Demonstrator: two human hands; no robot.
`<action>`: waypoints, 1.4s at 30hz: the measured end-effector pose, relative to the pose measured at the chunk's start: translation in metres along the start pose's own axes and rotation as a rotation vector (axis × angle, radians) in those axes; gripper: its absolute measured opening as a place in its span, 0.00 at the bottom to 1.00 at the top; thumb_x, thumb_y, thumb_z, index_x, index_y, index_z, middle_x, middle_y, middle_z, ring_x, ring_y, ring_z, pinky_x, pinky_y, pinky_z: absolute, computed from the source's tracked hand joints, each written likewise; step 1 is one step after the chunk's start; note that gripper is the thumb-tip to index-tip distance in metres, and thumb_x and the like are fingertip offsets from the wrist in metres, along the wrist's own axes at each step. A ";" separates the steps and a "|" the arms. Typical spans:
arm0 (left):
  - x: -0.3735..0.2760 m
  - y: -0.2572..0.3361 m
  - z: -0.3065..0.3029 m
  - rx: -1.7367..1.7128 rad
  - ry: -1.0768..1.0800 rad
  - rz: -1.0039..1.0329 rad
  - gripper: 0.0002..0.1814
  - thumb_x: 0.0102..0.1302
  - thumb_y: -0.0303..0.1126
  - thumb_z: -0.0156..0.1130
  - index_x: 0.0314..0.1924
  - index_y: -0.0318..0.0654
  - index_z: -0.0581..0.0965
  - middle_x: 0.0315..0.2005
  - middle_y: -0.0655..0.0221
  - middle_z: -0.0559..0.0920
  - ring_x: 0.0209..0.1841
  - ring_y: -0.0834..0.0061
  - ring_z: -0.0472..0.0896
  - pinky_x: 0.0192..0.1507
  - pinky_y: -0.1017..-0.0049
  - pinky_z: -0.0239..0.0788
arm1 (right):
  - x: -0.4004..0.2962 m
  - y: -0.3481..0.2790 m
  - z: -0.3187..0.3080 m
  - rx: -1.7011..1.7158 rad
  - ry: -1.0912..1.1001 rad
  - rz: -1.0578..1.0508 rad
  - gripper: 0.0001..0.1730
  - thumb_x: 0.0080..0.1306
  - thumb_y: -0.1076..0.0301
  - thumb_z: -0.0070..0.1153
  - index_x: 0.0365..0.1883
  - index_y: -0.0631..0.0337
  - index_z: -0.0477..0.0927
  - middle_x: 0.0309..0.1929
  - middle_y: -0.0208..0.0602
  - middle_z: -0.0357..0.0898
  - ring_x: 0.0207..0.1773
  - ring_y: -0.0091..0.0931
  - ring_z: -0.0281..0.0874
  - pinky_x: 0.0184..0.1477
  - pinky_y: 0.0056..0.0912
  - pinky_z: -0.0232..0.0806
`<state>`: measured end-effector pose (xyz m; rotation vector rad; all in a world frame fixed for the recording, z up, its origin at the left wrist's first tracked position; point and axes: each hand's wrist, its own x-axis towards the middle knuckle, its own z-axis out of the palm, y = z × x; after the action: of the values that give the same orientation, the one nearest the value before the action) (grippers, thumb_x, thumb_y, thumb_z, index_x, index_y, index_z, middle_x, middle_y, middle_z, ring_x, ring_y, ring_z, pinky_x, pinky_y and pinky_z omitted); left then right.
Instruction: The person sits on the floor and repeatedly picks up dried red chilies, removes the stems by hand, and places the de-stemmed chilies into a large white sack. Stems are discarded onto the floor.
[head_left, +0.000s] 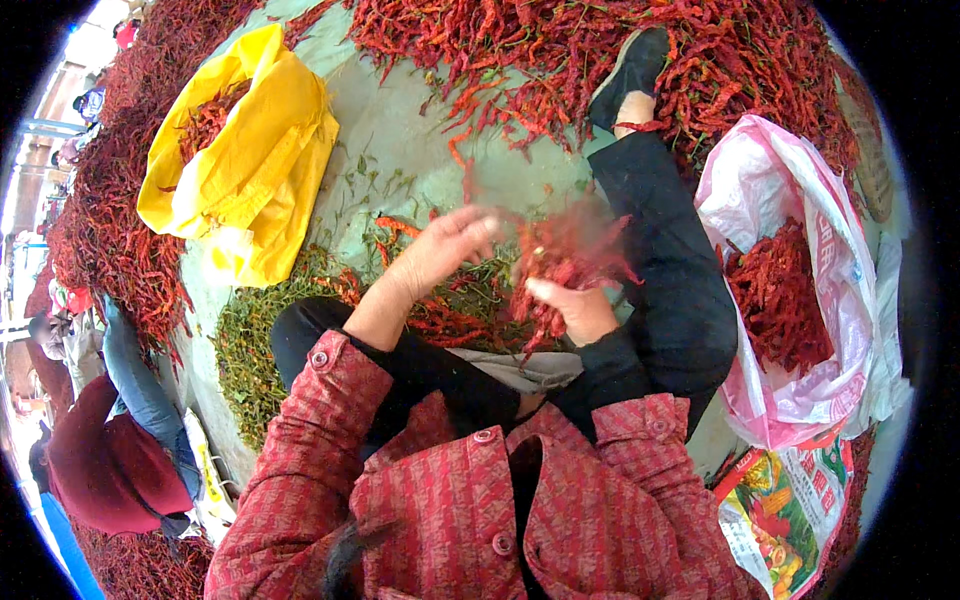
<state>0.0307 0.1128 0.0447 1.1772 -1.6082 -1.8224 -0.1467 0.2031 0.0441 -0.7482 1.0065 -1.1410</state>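
Note:
My right hand (589, 309) is closed around a bunch of dried red chili peppers (559, 259), its thumb across them; the top of the bunch is blurred. To the left of the bunch is my left hand (457, 240), fingers partly bent and blurred; whether it pinches a chili or a stem cannot be told. Beneath both hands, more red chilies (450, 319) lie among green stems on the floor between my legs. My lap holds a piece of light grey cloth (517, 367).
A yellow sack (262, 172) with chilies stands at the left, a white and pink sack (844, 300) with chilies at the right. Green stems (255, 352) lie by my knee. Large chili heaps (480, 30) spread ahead and left. Another person (112, 465) sits at the left edge; a printed bag (787, 510) lies lower right.

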 end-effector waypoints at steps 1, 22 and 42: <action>0.001 0.006 0.000 0.015 0.025 -0.019 0.15 0.64 0.41 0.47 0.42 0.39 0.72 0.31 0.76 0.75 0.28 0.86 0.70 0.32 0.83 0.63 | 0.000 0.004 0.000 -0.006 -0.086 0.026 0.15 0.55 0.72 0.55 0.42 0.64 0.74 0.39 0.30 0.75 0.42 0.21 0.72 0.46 0.24 0.63; 0.018 0.008 0.020 0.708 0.277 0.449 0.03 0.57 0.29 0.54 0.28 0.38 0.73 0.23 0.79 0.71 0.27 0.86 0.68 0.29 0.83 0.61 | 0.014 0.001 0.000 -0.205 0.106 0.137 0.16 0.53 0.70 0.57 0.40 0.64 0.74 0.37 0.28 0.76 0.39 0.19 0.71 0.45 0.24 0.62; 0.127 -0.046 -0.052 1.078 0.340 -0.005 0.14 0.54 0.39 0.50 0.36 0.40 0.75 0.30 0.58 0.77 0.36 0.58 0.75 0.38 0.64 0.67 | 0.021 0.009 -0.009 -0.035 0.243 0.132 0.12 0.54 0.75 0.53 0.39 0.64 0.74 0.35 0.29 0.75 0.38 0.20 0.71 0.43 0.24 0.63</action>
<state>0.0140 -0.0063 -0.0355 1.7505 -2.3949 -0.5792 -0.1497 0.1855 0.0268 -0.5696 1.2634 -1.1193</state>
